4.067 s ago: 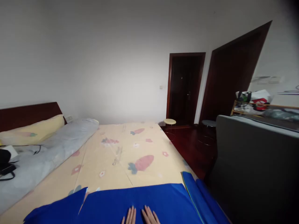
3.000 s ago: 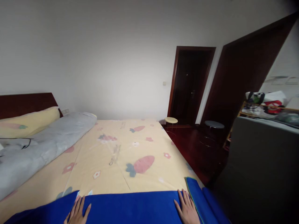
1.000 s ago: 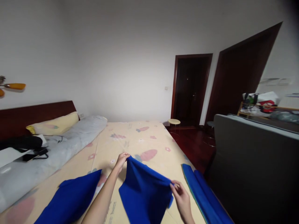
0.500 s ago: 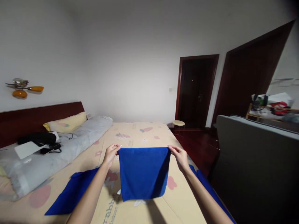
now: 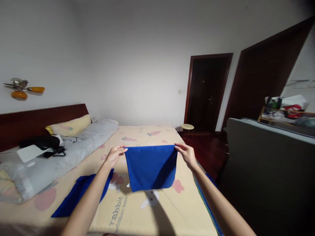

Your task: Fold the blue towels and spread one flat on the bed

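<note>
The left hand [image 5: 114, 155] and the right hand [image 5: 187, 154] pinch a blue cloth [image 5: 151, 168] by its two upper corners, fingertips closed on it, top edge stretched straight. The cloth hangs over the middle of the patterned bed [image 5: 182, 209], and a dark shadow runs from beneath it to the bed's near edge. A second blue cloth [image 5: 73, 198] lies toward the near left corner, partly behind the left forearm. More blue fabric [image 5: 205, 203] lies along the bed's right edge, mostly covered by the right forearm. Grey bedding [image 5: 92, 139] stretches across the headboard end, beside a yellow pillow [image 5: 76, 126].
</note>
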`<state>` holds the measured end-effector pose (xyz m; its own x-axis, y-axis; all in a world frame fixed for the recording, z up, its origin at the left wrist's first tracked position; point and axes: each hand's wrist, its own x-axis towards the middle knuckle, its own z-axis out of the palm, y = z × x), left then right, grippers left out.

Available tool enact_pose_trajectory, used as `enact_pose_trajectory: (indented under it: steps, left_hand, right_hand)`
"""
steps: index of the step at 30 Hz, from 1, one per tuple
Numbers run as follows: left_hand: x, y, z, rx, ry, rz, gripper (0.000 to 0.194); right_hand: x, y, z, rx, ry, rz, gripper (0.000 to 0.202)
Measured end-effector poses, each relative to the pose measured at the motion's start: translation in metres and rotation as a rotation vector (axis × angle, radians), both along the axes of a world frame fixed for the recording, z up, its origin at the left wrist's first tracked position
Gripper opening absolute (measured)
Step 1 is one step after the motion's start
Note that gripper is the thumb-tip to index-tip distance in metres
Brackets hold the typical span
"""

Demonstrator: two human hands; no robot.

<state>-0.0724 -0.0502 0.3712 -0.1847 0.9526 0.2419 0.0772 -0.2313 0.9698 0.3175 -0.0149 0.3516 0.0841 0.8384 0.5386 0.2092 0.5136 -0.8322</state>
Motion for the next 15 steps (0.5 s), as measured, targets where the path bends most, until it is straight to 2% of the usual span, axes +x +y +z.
enact_pose_trajectory:
  steps: [6,15]
  left_hand:
    - [-0.003,0.002,0.002,0.061,0.098,0.061,0.037]
    - [-0.005,0.006,0.007,0.116,0.186,0.098,0.044]
  right_hand:
    - [0.001,0.004,0.005,0.043,-0.127,-0.067,0.043]
    - [0.004,0.005,0.015,0.069,-0.281,-0.117,0.036]
